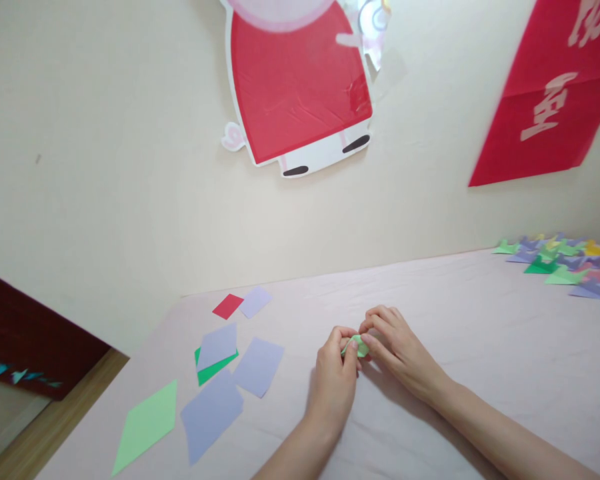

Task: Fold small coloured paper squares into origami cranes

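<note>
Both my hands meet over the pale pink table [430, 413], pinching a small folded piece of light green paper [356, 345]. My left hand [333, 380] grips its left side with thumb and fingers closed. My right hand [397, 350] holds its right side, fingertips pressed on the fold. Most of the paper is hidden between my fingers.
Loose paper squares lie to the left: lilac sheets [257, 365], a green one [147, 423], a red one [228, 305]. A pile of folded paper shapes [570, 263] sits at the far right. A cartoon cut-out [300, 87] and a red banner [555, 93] hang on the wall.
</note>
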Demonstrator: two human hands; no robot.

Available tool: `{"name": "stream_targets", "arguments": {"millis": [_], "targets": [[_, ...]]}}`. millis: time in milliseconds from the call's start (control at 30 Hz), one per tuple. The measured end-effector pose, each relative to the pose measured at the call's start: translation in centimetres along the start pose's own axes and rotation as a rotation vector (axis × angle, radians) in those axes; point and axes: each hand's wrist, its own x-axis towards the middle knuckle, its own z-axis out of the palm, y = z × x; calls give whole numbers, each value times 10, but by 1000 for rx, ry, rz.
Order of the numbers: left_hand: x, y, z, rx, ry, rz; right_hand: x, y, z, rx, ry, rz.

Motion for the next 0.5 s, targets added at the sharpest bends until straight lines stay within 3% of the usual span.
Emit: {"name": "stream_targets", "arguments": {"millis": [167, 300, 500], "targets": [[0, 8, -10, 562, 48, 153, -1, 3, 7, -249, -72, 9], [-10, 9, -2, 1030, 66, 313, -3, 6, 12, -393, -79, 39], [-23, -3, 13, 1216, 4, 362, -4, 7, 15, -521, -59, 81]]}}
